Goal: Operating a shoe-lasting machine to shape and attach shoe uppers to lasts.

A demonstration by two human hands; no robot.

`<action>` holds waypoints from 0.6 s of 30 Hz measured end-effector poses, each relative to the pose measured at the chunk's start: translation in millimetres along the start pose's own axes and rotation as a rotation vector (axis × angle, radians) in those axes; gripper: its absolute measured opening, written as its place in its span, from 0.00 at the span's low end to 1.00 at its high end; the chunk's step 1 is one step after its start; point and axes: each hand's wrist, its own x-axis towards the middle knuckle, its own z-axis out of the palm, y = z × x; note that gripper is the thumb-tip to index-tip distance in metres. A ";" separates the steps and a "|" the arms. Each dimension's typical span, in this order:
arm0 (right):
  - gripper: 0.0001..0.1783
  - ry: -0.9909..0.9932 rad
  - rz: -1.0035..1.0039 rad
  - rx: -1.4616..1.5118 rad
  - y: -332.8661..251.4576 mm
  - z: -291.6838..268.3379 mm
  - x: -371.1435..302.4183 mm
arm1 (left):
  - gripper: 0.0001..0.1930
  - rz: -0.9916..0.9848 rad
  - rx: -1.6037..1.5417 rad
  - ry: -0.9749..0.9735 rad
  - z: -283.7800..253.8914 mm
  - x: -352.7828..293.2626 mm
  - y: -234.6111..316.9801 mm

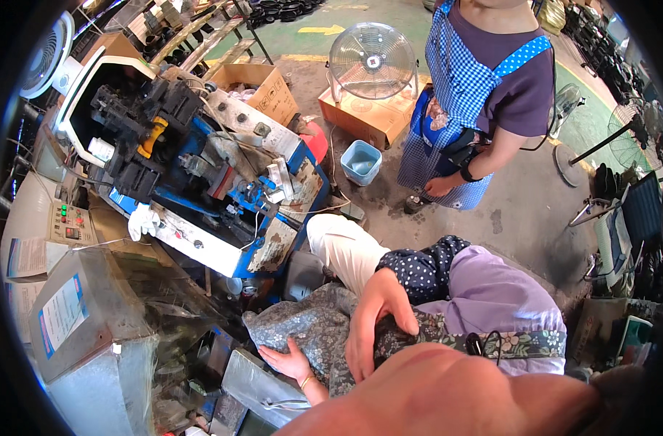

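Observation:
My left hand (288, 360), with a thin bracelet at the wrist, lies palm-side against the grey floral apron (288, 320) over my lap. Its fingers are spread and nothing is in them. Just to the right, my right hand (378, 316) comes out of a dark polka-dot sleeve (426, 269) and rests on the apron. Its fingers reach down, the thumb stands apart, and no object shows in it. Below my left hand is a grey metal tray (248, 374) with a thin metal tool (288, 404) on it.
A blue-and-white machine (200, 232) with a yellow part (152, 138) stands at the left, near a grey metal housing (91, 320). Ahead are a floor fan (373, 62) on a cardboard box (368, 116), a blue bin (360, 163) and a standing person (455, 102) in a checked apron.

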 end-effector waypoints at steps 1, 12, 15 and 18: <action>0.48 0.024 -0.016 0.014 15.0 0.7 -3.3 | 0.48 0.015 0.000 0.009 -0.8 -0.6 0.3; 0.32 1.220 0.552 -0.806 81.4 -6.0 -145.8 | 0.47 -0.007 0.035 0.027 0.1 3.5 7.9; 0.17 1.114 0.584 -0.952 121.6 -5.0 -180.0 | 0.48 0.077 0.077 0.042 3.4 3.4 -3.2; 0.15 1.008 0.821 -1.367 112.5 3.8 -159.8 | 0.49 0.098 0.027 -0.013 9.1 9.7 16.8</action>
